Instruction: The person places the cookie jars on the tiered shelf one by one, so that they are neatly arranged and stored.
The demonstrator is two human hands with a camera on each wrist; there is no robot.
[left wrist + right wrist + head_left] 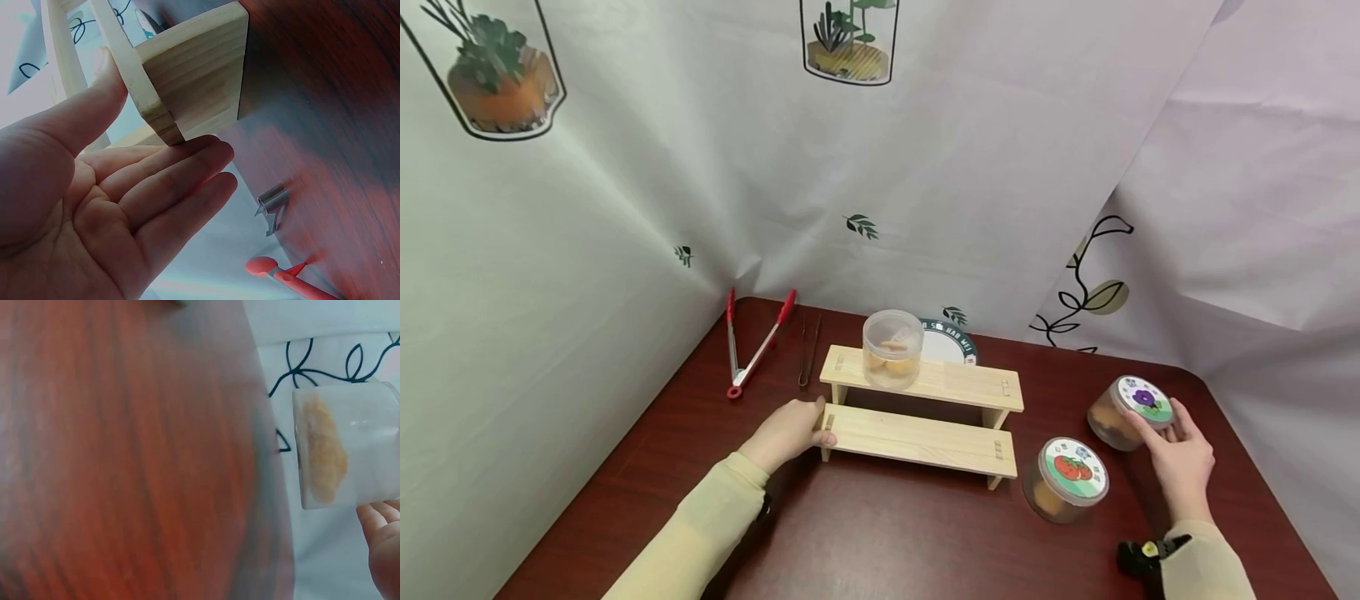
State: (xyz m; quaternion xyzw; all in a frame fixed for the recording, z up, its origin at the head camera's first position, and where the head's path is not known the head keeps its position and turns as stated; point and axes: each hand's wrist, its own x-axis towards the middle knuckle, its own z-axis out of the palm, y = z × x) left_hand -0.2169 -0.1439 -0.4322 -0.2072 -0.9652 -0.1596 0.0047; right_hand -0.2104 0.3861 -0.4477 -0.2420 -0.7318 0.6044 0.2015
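My left hand (790, 435) is at the left end of a two-step wooden rack (917, 443), pinching its lower board between thumb and fingers. Close by the thumb and fingertips, the left wrist view shows the rack's side panel (200, 69). On the right, my right hand (1183, 462) holds a clear jar (1112, 421) by its purple-flower lid (1145, 402). That jar is tilted and lifted off the table, with yellowish pieces (324, 450) inside. A second jar (1052, 497) with a tomato lid stands between rack and right hand. An unlidded jar (892, 350) sits on the upper step.
Red-handled tongs (748, 362) and dark tweezers (807, 354) lie at the back left. Behind the rack, a plate (951, 343) with a dark green rim is partly hidden. Fabric walls (962, 167) enclose the dark red table (880, 542) at the back and sides.
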